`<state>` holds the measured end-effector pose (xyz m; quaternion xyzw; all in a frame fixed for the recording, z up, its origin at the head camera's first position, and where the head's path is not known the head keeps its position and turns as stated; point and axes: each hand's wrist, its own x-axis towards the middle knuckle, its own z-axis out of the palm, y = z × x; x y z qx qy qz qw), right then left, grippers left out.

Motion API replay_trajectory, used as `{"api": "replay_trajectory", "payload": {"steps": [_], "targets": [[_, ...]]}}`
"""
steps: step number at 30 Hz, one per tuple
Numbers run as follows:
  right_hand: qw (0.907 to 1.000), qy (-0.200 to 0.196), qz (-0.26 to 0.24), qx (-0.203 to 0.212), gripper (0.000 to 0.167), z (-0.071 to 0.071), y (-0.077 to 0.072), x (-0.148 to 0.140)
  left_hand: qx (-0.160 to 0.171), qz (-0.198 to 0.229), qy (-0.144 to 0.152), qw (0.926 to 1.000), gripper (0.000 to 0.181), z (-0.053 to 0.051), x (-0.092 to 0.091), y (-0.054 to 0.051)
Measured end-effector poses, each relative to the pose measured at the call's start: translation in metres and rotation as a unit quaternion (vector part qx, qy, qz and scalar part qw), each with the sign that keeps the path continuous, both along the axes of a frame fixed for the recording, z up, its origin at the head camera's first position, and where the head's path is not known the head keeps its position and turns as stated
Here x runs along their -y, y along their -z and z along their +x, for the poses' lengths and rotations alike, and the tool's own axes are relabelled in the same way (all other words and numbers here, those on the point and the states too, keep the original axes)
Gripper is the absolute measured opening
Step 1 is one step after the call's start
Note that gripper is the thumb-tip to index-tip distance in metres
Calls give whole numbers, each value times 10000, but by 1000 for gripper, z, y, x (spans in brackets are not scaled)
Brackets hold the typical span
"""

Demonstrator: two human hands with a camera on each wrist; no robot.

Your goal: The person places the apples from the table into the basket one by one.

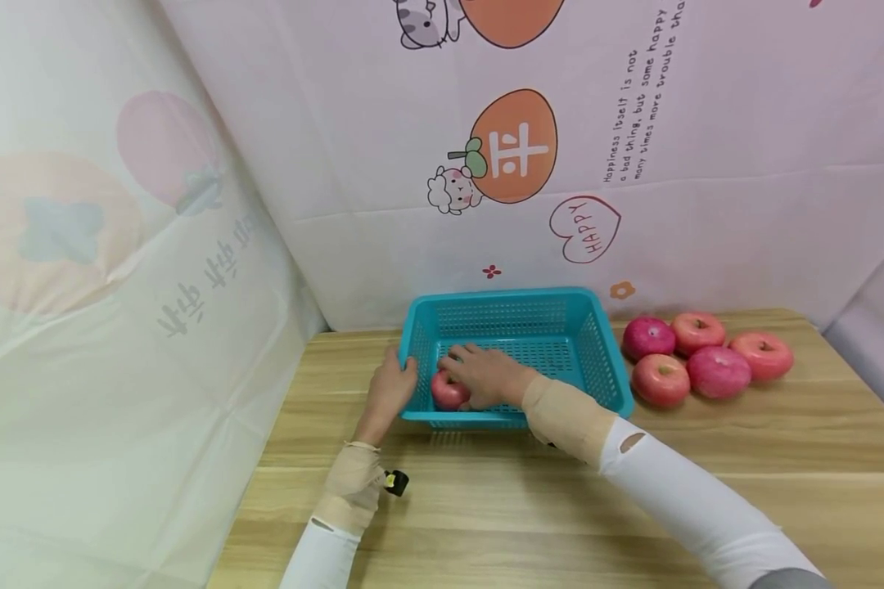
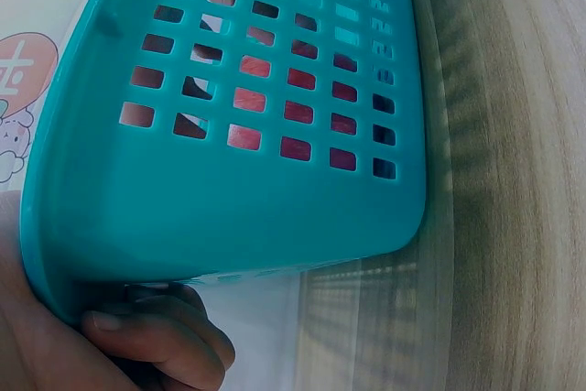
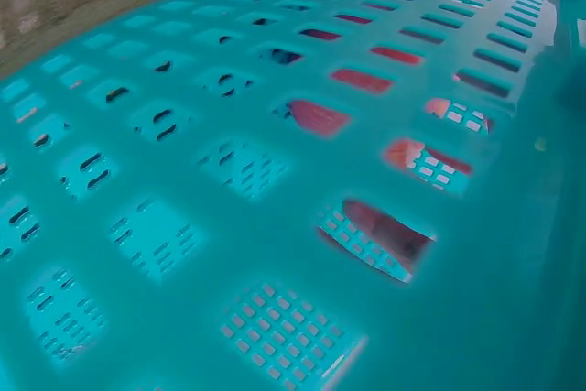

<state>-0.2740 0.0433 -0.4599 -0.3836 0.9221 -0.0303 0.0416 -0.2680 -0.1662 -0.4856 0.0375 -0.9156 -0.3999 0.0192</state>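
Observation:
A turquoise plastic basket point(image 1: 610, 352) with perforated walls stands on the table against the backdrop. My left hand point(image 1: 390, 391) grips its left end; in the left wrist view, curled fingers point(image 2: 169, 331) hook under the rim of the basket point(image 2: 220, 212). Inside, at the near left corner, is a red apple point(image 1: 449, 392). My right hand point(image 1: 492, 378) reaches over the near wall and holds that apple from above, fingers bent around it. Through the slots of the basket wall point(image 3: 494, 254), the right wrist view gives only patches of the apple point(image 3: 318, 118) and hand.
Several red and pink apples point(image 1: 719, 372) sit grouped on the wooden table point(image 1: 501, 523), just right of the basket. A white printed cloth point(image 1: 383, 237) hangs behind, and another cloth point(image 1: 118, 409) borders the left side. A small black device point(image 1: 396, 483) is strapped at the left wrist.

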Motion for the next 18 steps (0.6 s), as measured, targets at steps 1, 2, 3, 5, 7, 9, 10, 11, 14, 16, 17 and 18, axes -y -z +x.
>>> {"api": "replay_trajectory", "payload": {"steps": [1, 2, 3, 5, 7, 9, 10, 11, 14, 16, 17, 18], "targets": [[10000, 4, 18, -12, 70, 1, 0, 0, 9, -13, 0, 10000, 43, 0, 0, 0], [10000, 10, 35, -16, 70, 1, -1, 0, 25, -10, -1, 10000, 43, 0, 0, 0], [10000, 5, 26, -30, 70, 2, -1, 0, 40, -5, -2, 10000, 44, 0, 0, -1], [10000, -13, 23, -70, 71, 3, -3, -1, 43, -16, -10, 10000, 44, 0, 0, -1], [10000, -33, 28, -87, 71, 4, -5, -2, 17, -28, -19, 10000, 43, 0, 0, -1], [9999, -45, 18, -91, 72, 5, -7, -3, -21, -44, -23, 10000, 42, 0, 0, 0], [9999, -45, 13, -108, 73, 6, -8, -4, -42, -47, -30, 10000, 41, 0, 0, 0], [9999, -48, -2, -122, 73, 6, -9, -4, -56, -59, -41, 10000, 40, 0, 0, 0], [9999, -40, -13, -128, 74, 7, -11, -7, -53, -44, -52, 10000, 40, 0, -1, 1], [9999, -36, 1, -141, 75, 7, -12, -9, -33, -9, -68, 10000, 40, 0, -1, 0], [9999, -38, 14, -129, 75, 7, -13, -10, -19, -5, -74, 10000, 41, 0, -1, 1], [9999, -36, 13, -114, 75, 8, -13, -11, 0, 2, -79, 10000, 42, 0, -1, 1]]}}
